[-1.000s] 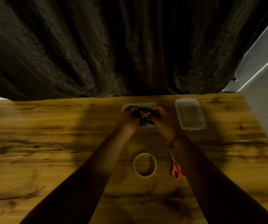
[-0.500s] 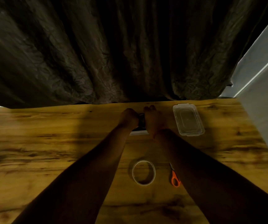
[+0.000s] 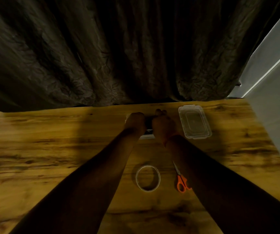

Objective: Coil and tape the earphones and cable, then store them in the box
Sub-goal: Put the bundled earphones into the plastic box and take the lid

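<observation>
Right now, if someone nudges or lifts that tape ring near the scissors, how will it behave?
The tape ring lies flat on the table, so a nudge would probably slide it, not roll it. It looks thin and hollow, so likely light and a bit squashy. The scissors lie close beside it and might get bumped.

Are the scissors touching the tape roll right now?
Apart. The head view shows bare wood between the scissors and the tape roll.

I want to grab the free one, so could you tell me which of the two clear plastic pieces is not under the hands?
The clear lid right of the right hand lies untouched; both hands cover the box.
</observation>
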